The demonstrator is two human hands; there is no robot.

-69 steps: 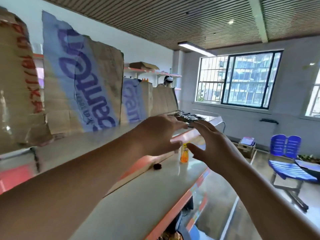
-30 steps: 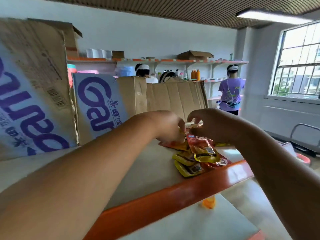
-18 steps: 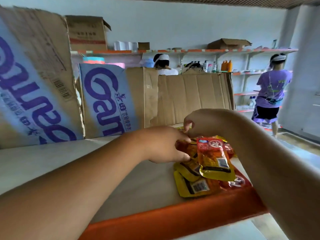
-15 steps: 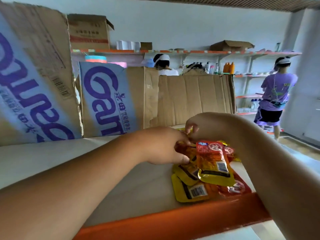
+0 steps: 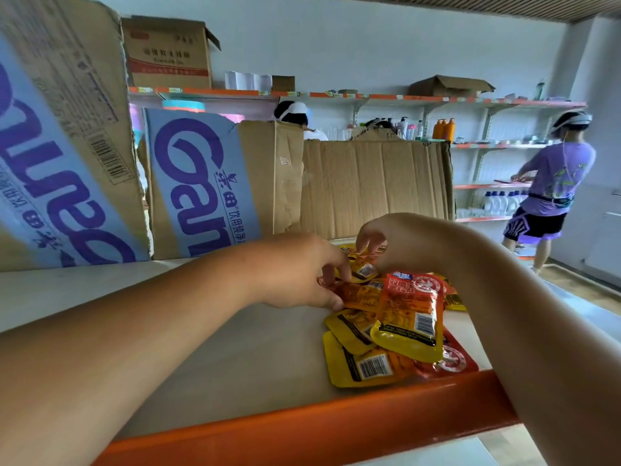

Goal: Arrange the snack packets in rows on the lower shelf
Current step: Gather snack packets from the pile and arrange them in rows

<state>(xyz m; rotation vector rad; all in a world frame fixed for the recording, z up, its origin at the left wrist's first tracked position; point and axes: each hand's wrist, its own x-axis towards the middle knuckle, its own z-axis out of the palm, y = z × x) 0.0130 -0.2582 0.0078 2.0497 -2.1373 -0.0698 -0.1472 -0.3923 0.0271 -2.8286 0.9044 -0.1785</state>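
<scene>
A loose heap of several yellow, orange and red snack packets lies on the white shelf with the orange front lip, at its right end. My left hand rests on the heap's left side, its fingers curled and pinching an orange packet. My right hand hangs over the back of the heap and pinches the top of a small yellow packet. A red and yellow packet lies on top, propped up at the front.
Flattened cardboard sheets with blue print stand along the back of the shelf. Behind them are wall shelves with bottles and boxes. A person in a purple shirt stands at the far right; another person's head shows above the cardboard.
My view has swung from the far end of the room down to the shelf. Both hands reached the heap and took hold of packets; in the last half second they barely moved.
</scene>
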